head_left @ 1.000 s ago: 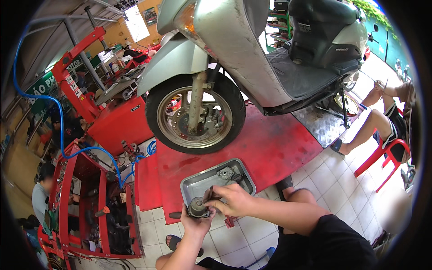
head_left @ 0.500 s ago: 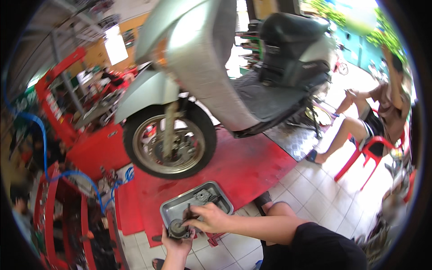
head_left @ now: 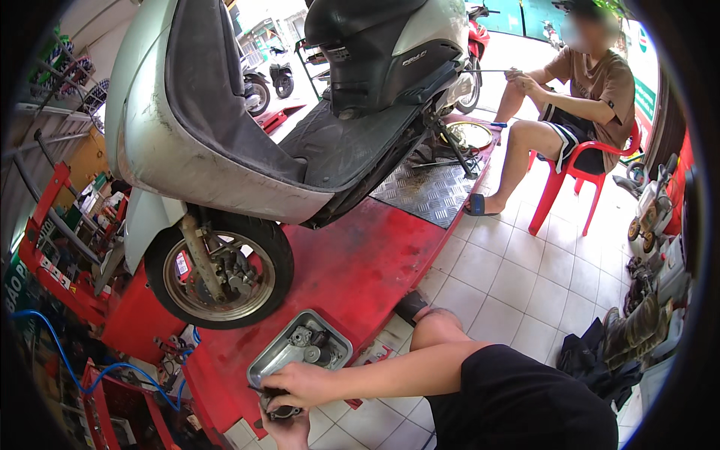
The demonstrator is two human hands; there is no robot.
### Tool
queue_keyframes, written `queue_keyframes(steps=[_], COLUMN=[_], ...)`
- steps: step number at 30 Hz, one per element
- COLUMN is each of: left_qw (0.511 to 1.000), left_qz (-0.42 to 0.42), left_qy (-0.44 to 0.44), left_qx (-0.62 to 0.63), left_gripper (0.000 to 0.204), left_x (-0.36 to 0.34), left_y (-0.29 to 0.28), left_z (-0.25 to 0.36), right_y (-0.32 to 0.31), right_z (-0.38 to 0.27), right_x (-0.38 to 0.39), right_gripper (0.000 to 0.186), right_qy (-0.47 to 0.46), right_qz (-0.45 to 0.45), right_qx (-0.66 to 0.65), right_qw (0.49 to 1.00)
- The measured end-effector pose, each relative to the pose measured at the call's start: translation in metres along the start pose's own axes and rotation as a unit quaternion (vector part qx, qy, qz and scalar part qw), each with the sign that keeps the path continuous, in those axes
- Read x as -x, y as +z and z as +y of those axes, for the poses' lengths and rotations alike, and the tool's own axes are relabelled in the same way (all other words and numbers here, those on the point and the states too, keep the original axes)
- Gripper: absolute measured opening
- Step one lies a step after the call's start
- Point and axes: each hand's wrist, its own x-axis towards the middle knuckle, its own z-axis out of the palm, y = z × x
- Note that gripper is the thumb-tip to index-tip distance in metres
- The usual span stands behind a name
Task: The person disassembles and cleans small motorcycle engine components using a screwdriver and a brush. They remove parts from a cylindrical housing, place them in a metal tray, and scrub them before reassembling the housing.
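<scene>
My left hand point(head_left: 289, 431) is closed around a round, dark grey metal part point(head_left: 283, 412), held low beside the near end of a metal tray point(head_left: 274, 358). Over the part lies my right hand point(head_left: 304, 385), its fingers bent and closed. A thin dark tool point(head_left: 259, 389) seems to stick out from those fingers; its working end is hidden. The right hand covers much of the round part. Inside the tray sit a cast metal piece point(head_left: 301, 336) and a short cylindrical piece point(head_left: 312, 354), with darker parts beside them.
The tray rests on a red lift platform point(head_left: 352, 259), by the front wheel point(head_left: 219, 274) of a silver scooter point(head_left: 217, 176). A seated person point(head_left: 600, 94) on a red chair point(head_left: 559, 191) holds a thin rod. A blue hose point(head_left: 120, 367) curves at left.
The view has swung right, showing more of the scooter and the seated person. My right hand has come down over the round part; the dark tool, upright before, is now mostly hidden.
</scene>
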Motion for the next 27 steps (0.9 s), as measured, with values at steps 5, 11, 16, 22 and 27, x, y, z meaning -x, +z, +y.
queue_keyframes(steps=[5,11,16,22,27], left_qw=[1.0,0.987,0.993,0.988,0.991], left_qz=[0.0,-0.059,0.066,0.1,0.07], left_qy=[-0.005,-0.038,-0.029,-0.025,-0.009], left_qx=[0.001,0.144,0.09,0.119,0.117], left_gripper=[0.051,0.053,0.057,0.056,0.057], left_x=[0.005,-0.001,0.018,0.016,0.018], left_y=[0.024,0.011,0.033,0.033,0.031], left_z=[-0.012,-0.006,-0.001,0.003,0.005], right_y=[-0.011,-0.025,-0.028,0.004,-0.021], right_z=[-0.011,-0.004,-0.032,-0.037,-0.029], right_x=[-0.003,-0.005,-0.007,-0.015,-0.011], right_gripper=[0.043,0.035,0.011,0.029,0.024], right_qy=[0.06,-0.003,0.011,0.047,-0.001], right_qz=[-0.03,-0.141,0.018,0.092,-0.059], right_qx=[0.029,0.052,0.015,-0.11,-0.035], right_qw=[0.997,0.989,1.0,0.989,0.998])
